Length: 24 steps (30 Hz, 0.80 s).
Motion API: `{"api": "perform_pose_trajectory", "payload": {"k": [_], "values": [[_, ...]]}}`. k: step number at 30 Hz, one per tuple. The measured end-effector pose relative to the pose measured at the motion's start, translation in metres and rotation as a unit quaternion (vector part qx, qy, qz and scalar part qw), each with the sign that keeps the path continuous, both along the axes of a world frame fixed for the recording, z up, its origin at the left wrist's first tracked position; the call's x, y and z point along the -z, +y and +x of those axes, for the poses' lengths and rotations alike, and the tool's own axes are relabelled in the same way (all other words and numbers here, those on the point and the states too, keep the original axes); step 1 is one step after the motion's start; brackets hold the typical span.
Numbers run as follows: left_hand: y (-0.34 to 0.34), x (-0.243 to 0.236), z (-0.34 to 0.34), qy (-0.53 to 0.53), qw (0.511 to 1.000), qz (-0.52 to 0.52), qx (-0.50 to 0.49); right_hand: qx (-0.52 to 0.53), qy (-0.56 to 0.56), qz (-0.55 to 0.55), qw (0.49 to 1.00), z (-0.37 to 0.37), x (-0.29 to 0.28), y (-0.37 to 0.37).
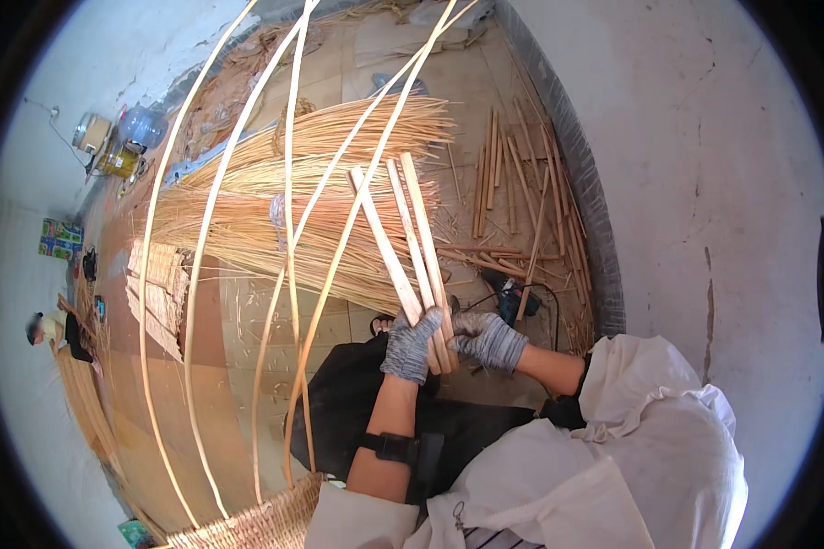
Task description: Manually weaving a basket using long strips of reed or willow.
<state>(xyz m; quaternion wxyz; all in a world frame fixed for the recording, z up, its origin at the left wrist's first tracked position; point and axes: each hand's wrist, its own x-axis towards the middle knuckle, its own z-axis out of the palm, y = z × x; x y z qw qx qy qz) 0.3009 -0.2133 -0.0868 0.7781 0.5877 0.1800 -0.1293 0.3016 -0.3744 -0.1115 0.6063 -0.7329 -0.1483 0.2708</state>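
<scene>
My left hand (pixel 407 346), in a grey knit glove, is closed around the lower part of several pale wooden sticks (pixel 421 240). The sticks fan out slightly and point away from me. Beside their lower ends is my right hand (pixel 488 340), gloved alike, with its fingers curled in close to the sticks. Whatever those fingers hold is hidden. At the lower left, a woven wicker basket (pixel 247 528) shows its edge. Long bare rods (pixel 212 197) rise from it, and some cross each other in front of the bundles.
Large bundles of thin wicker rods (pixel 320 206) lie ahead on the floor. Loose wooden sticks (pixel 490 174) are scattered along the right wall. A corded power tool (pixel 508 295) lies near my right hand. At the far left another person (pixel 59 334) sits by long strips; water jugs (pixel 142 126) stand behind.
</scene>
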Motion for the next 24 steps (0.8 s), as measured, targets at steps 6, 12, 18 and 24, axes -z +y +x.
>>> {"api": "perform_pose_trajectory", "payload": {"k": [6, 12, 18, 24], "values": [[-0.001, -0.010, -0.002, 0.047, 0.998, -0.028, -0.017, -0.034, 0.085, 0.069, 0.993, 0.008, 0.000, -0.005], [0.001, -0.015, 0.000, -0.023, 0.999, 0.035, 0.035, -0.020, 0.101, 0.070, 0.992, 0.004, -0.008, 0.000], [0.001, -0.023, -0.001, -0.076, 0.996, -0.012, 0.045, -0.145, -0.069, -0.124, 0.979, 0.040, -0.040, -0.019], [-0.004, -0.029, -0.007, -0.026, 0.980, -0.061, 0.188, -0.013, 0.049, 0.251, 0.967, 0.096, -0.073, -0.026]]}}
